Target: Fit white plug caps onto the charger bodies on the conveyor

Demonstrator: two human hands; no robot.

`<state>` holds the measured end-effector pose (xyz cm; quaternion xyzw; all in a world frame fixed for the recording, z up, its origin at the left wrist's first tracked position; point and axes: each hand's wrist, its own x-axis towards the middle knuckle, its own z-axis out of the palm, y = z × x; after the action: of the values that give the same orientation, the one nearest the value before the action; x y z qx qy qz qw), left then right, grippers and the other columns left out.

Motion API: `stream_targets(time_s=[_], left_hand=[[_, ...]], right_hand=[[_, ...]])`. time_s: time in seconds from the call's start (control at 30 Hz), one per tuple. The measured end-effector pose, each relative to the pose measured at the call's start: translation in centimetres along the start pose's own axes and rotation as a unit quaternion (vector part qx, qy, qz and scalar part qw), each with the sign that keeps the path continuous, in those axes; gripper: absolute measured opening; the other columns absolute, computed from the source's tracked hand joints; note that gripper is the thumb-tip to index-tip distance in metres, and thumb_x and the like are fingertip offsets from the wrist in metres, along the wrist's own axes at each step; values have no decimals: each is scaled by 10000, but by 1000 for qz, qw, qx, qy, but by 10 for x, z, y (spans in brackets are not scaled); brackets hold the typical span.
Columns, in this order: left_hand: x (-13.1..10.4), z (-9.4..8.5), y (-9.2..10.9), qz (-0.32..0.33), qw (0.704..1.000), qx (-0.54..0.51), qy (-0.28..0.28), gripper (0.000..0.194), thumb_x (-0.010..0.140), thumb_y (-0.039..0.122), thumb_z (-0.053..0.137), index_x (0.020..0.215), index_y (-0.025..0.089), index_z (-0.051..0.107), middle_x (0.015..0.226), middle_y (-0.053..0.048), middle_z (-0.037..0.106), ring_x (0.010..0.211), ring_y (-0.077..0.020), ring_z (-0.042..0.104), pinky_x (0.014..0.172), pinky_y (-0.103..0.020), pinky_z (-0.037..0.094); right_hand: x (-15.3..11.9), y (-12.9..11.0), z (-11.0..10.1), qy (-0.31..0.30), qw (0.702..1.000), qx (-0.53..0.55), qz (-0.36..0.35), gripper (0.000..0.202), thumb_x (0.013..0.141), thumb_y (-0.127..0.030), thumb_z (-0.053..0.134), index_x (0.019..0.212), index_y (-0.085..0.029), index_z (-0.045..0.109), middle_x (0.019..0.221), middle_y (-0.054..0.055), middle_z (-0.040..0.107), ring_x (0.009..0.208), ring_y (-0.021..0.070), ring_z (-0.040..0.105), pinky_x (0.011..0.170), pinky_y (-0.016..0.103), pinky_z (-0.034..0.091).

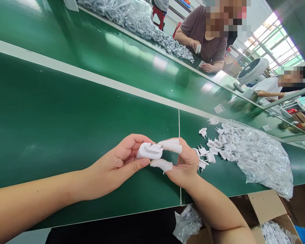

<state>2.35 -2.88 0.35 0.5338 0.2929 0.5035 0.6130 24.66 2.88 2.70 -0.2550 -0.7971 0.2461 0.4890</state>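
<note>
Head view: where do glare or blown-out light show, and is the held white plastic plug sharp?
Head view: pale reflections streak the glossy green worktop; the bright barred windows at upper right are partly blown out, with purple fringing; the white plastic plug has a clear outline.

Green bench [66, 115] free leftward; plugs [210, 157] and seemingly full bag [265, 159] obstruct right

Left hand [113, 166] partly hides the white plug [150, 152].
</note>
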Motion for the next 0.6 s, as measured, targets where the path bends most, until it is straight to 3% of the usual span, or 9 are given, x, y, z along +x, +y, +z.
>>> stream_targets(time_s=[0.1, 0.17, 0.23, 0.3, 0.5, 0.6], left_hand=[[0, -2, -1, 23, 999, 45, -6, 300, 1191, 310, 634, 1468, 424, 654, 1264, 11, 799, 1121, -131, 813, 991, -182, 673], [0, -5, -2, 59, 993, 104, -6, 345, 1179, 272, 640, 1495, 411, 627, 1419, -8, 772, 1302, -168, 781, 1102, -227, 649], [0, -8, 0, 100, 980, 169, -11, 400, 1161, 212, 639, 1511, 401, 598, 1583, -16, 705, 1547, -206, 633, 1253, -291, 563], [1, -10, 2, 130, 968, 216, -24, 449, 1151, 144, 599, 1522, 394, 563, 1660, -14, 659, 1670, -208, 485, 1341, -339, 477], [-1, -10, 0, 158, 953, 258, -14, 465, 1138, 81, 515, 1514, 353, 541, 1610, -27, 701, 1693, -206, 449, 1331, -379, 499], [-2, -14, -5, 134, 941, 308, 46, 307, 1133, 232, 615, 1402, 376, 651, 1521, -15, 749, 1563, -272, 606, 1276, -459, 555]], right_hand=[[1, -1, -1, -8, 1000, -17, -11, 368, 936, -235, 921, 1267, -330, 791, 1031, 33, 873, 873, 216, 842, 775, 369, 711], [2, -2, -1, -9, 999, -30, -34, 353, 962, -212, 883, 1283, -326, 791, 1074, 41, 879, 934, 221, 856, 809, 372, 726], [3, -3, -1, -5, 997, -47, -64, 324, 1000, -195, 829, 1295, -323, 789, 1098, 46, 880, 999, 226, 860, 826, 377, 731], [4, -4, -1, 0, 994, -62, -88, 295, 1032, -194, 783, 1296, -325, 786, 1068, 41, 879, 1012, 228, 860, 809, 378, 730], [5, -3, 1, 2, 991, -78, -106, 255, 1045, -193, 761, 1276, -299, 785, 1058, 40, 883, 1017, 225, 856, 815, 370, 714], [2, 4, 3, -32, 992, -92, -85, 178, 1054, -242, 767, 1223, -287, 799, 1054, 39, 884, 1004, 212, 847, 877, 368, 693]])
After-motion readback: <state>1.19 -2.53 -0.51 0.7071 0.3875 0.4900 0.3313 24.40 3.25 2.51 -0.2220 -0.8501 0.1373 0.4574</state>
